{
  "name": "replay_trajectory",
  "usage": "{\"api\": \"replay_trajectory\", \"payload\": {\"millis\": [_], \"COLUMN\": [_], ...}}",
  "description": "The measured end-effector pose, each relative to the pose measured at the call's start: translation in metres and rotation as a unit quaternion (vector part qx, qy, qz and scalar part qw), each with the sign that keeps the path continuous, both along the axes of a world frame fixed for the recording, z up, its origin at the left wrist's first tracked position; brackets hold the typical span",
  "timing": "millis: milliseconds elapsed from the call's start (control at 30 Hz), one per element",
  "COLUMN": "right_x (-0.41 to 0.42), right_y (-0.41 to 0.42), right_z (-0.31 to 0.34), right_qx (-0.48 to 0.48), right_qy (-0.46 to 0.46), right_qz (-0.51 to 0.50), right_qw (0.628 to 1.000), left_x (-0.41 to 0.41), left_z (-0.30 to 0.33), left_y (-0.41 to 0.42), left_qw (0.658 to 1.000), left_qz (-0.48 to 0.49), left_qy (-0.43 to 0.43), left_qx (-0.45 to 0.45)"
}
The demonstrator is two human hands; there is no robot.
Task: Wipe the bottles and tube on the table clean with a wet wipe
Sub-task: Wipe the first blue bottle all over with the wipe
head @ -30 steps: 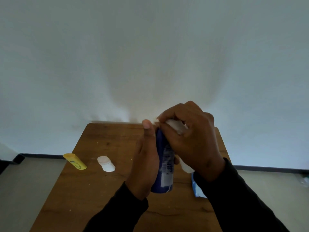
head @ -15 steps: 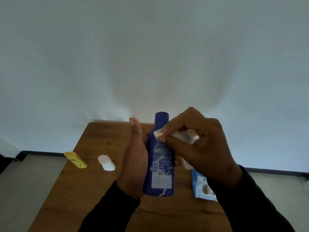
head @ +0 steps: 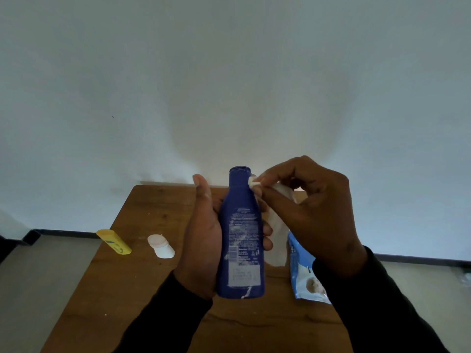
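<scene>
In the head view, our left hand [head: 204, 240] holds the dark blue lotion bottle [head: 240, 240] upright above the wooden table [head: 122, 276]. The palm lies against the left side of the bottle, the thumb stands straight up beside its shoulder, and the fingertips come around to the right side of the body, so this hand is closed around the bottle. The back label with small print faces us, and a thin white streak shows near the bottom edge of the bottle.

Our right hand [head: 313, 215] is to the right of the grip, at the height of the bottle neck. Its thumb and first finger pinch a folded part of the white wet wipe [head: 253, 182] and press it against the right side of the neck, just under the cap. The rest of the wipe hangs down behind the right hand, between the bottle and the wrist.

To the left of the held bottle, a small white bottle [head: 161, 247] lies on its side on the table. Farther left, at the table edge, lies a yellow tube [head: 114, 242]. To the right of the grip and under our right wrist, a blue wet wipe packet [head: 303, 273] lies flat on the table. Both sleeves are dark.
</scene>
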State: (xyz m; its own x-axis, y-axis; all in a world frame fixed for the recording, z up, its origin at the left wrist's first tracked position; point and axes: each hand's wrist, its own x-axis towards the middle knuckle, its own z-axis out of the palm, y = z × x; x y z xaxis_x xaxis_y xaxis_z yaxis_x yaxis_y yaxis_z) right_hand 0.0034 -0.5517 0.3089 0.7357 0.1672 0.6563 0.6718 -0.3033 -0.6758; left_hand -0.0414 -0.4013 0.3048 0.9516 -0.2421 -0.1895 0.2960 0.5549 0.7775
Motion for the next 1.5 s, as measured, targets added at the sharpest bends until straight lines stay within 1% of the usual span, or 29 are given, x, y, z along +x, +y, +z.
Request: {"api": "replay_trajectory", "payload": {"millis": [33, 133, 167, 200, 267, 367, 467, 500, 567, 633, 667, 700, 800, 867, 967, 1033, 1100, 1133, 1167, 1200, 1300, 1333, 1367, 1433, 1500], "right_x": [-0.002, -0.014, -0.017, -0.018, -0.015, -0.011, -0.018, -0.02, -0.021, -0.017, -0.016, -0.016, -0.024, -0.026, -0.018, -0.017, -0.023, -0.026, -0.028, -0.026, -0.016, -0.015, -0.017, -0.024, -0.025], "right_y": [-0.003, -0.007, -0.006, -0.003, 0.005, 0.004, -0.001, 0.001, 0.008, 0.01, 0.007, 0.004, 0.002, 0.011, 0.015, 0.009, 0.009, 0.012, 0.016, 0.02, 0.015, 0.011, 0.008, 0.009, 0.017], "right_z": [0.0, 0.002, 0.001, 0.001, 0.002, 0.004, -0.002, -0.003, -0.005, -0.004, -0.004, -0.004, -0.004, -0.003, 0.0, 0.0, -0.002, -0.003, -0.003, -0.002, -0.002, -0.001, -0.002, -0.003, -0.004], "right_qx": [-0.006, 0.012, 0.009, 0.005, 0.015, 0.025, 0.011, -0.001, -0.002, 0.032, 0.039, 0.036, 0.003, -0.021, 0.014, 0.018, -0.02, -0.045, -0.059, -0.053, 0.012, 0.014, 0.004, -0.042, -0.068], "right_qy": [0.001, 0.051, 0.058, 0.055, 0.062, 0.056, 0.07, 0.065, 0.039, 0.033, 0.031, 0.032, 0.047, 0.019, 0.029, 0.047, 0.048, 0.037, 0.022, 0.015, 0.03, 0.04, 0.048, 0.033, 0.003], "right_qz": [0.007, 0.134, 0.155, 0.151, 0.108, 0.074, 0.142, 0.147, 0.099, 0.039, 0.03, 0.041, 0.13, 0.105, 0.04, 0.064, 0.123, 0.137, 0.132, 0.112, 0.039, 0.049, 0.08, 0.132, 0.119], "right_qw": [1.0, 0.99, 0.986, 0.987, 0.992, 0.995, 0.987, 0.987, 0.994, 0.998, 0.998, 0.998, 0.99, 0.994, 0.999, 0.997, 0.991, 0.989, 0.989, 0.992, 0.999, 0.998, 0.996, 0.99, 0.991], "left_x": [0.001, 0.004, 0.003, 0.002, 0.0, -0.001, 0.0, 0.0, 0.0, 0.0, 0.0, 0.001, 0.003, 0.003, 0.003, 0.004, 0.004, 0.004, 0.003, 0.003, 0.002, 0.004, 0.005, 0.007, 0.007], "left_z": [0.0, 0.0, 0.0, 0.0, -0.004, -0.006, -0.005, -0.006, -0.006, -0.006, -0.006, -0.006, -0.006, -0.007, -0.008, -0.008, -0.007, -0.007, -0.007, -0.006, -0.005, -0.007, -0.008, -0.011, -0.01], "left_y": [0.001, 0.004, 0.004, 0.003, 0.002, 0.004, 0.007, 0.007, 0.004, 0.002, 0.003, 0.004, 0.008, 0.006, 0.005, 0.008, 0.01, 0.01, 0.008, 0.006, 0.005, 0.008, 0.01, 0.013, 0.009], "left_qw": [1.0, 0.999, 0.999, 0.999, 0.998, 0.998, 0.997, 0.997, 0.998, 0.999, 0.998, 0.998, 0.996, 0.997, 0.996, 0.996, 0.996, 0.996, 0.996, 0.996, 0.997, 0.996, 0.995, 0.995, 0.995], "left_qz": [0.012, 0.05, 0.053, 0.052, 0.048, 0.05, 0.073, 0.072, 0.056, 0.049, 0.052, 0.059, 0.079, 0.072, 0.067, 0.074, 0.084, 0.084, 0.078, 0.069, 0.067, 0.076, 0.086, 0.096, 0.089], "left_qy": [-0.001, -0.01, -0.011, -0.008, -0.006, -0.007, -0.011, -0.011, -0.006, -0.012, -0.019, -0.022, -0.023, -0.017, -0.015, -0.018, -0.018, -0.016, -0.014, -0.012, -0.016, -0.019, -0.022, -0.023, -0.017], "left_qx": [-0.011, -0.006, 0.002, 0.011, 0.032, 0.029, 0.016, 0.009, -0.003, 0.001, 0.006, 0.009, 0.024, 0.036, 0.054, 0.044, 0.036, 0.04, 0.045, 0.046, 0.041, 0.039, 0.034, 0.031, 0.039]}}
